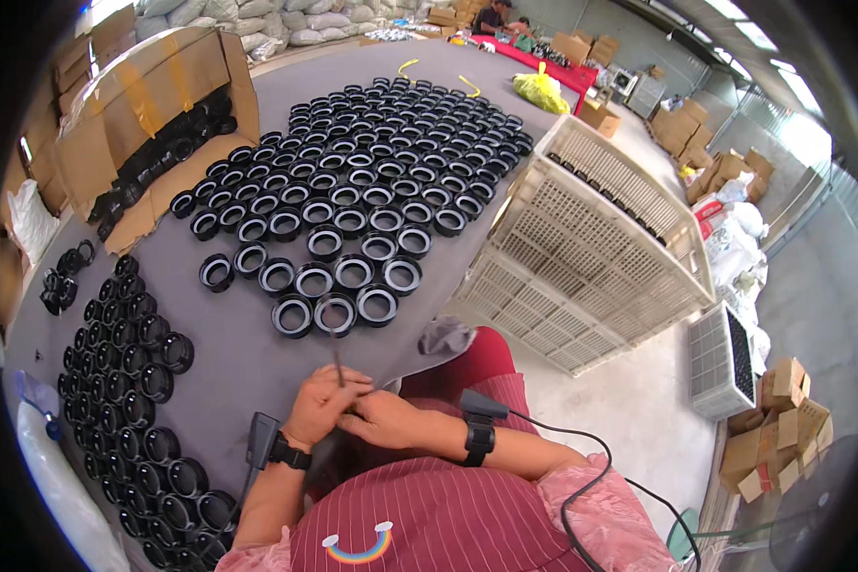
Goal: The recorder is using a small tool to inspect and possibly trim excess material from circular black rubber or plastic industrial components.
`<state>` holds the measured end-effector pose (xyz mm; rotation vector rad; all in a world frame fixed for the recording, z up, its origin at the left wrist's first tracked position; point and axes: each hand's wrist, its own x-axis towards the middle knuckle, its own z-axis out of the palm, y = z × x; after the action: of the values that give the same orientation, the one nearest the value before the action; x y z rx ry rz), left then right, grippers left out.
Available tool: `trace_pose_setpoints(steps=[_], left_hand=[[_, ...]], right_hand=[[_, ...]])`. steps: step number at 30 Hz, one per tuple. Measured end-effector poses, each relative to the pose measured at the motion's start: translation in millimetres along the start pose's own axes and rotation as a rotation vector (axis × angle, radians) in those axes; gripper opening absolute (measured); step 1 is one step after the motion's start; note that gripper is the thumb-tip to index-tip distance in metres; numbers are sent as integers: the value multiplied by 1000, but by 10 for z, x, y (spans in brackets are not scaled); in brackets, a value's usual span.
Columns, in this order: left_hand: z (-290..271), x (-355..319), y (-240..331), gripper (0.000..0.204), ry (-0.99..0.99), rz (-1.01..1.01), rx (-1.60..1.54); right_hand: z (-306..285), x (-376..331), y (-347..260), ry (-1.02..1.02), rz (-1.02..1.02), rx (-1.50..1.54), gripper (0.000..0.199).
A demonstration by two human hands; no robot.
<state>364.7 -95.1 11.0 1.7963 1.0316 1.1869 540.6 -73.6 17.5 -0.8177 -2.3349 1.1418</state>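
Observation:
My left hand (326,405) is closed around a thin dark stick (339,364), which points away from me. The stick's far end reaches a black ring with a pale inner rim (336,328), at the front of a large group of similar rings (350,222) laid out on the grey-covered table (248,372). Against the left hand's fingers rests my right hand (389,419), its fingers curled; whatever they may hold is hidden. Both hands are just over the table's near edge, and a strapped device sits on each wrist.
More black rings (129,381) stand in rows at the left. Behind them, an open cardboard box (153,86) holds dark parts. White plastic crates (562,257) are stacked close to the table's right side. A yellow bag (541,91) lies at the far right. Cables hang by my right arm.

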Motion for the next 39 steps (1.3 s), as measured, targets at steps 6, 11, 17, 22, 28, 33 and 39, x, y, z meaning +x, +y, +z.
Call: trace_pose_setpoints(steps=[6, 11, 17, 22, 28, 33, 39], left_hand=[[33, -38, -117, 33, 158, -222, -223], [80, 25, -145, 37, 150, -242, -179], [98, 15, -98, 35, 134, -161, -13], [117, 13, -84, 33, 137, -184, -46], [108, -4, -36, 30, 144, -218, 13], [105, -22, -36, 28, 166, -246, 4], [115, -43, -133, 27, 192, -331, -50]], right_hand=[[-852, -277, 226, -618, 307, -430, 33], [-1945, -390, 835, -94, 683, -1011, 43], [-2819, -470, 1413, 237, 1322, -826, 114], [-3115, -793, 1521, 142, 1151, -632, 88], [-3672, -906, 1342, 528, 1015, -675, 81], [-3754, -889, 1440, 611, 979, -589, 86], [-3672, -653, 1681, 716, 766, -817, 86]])
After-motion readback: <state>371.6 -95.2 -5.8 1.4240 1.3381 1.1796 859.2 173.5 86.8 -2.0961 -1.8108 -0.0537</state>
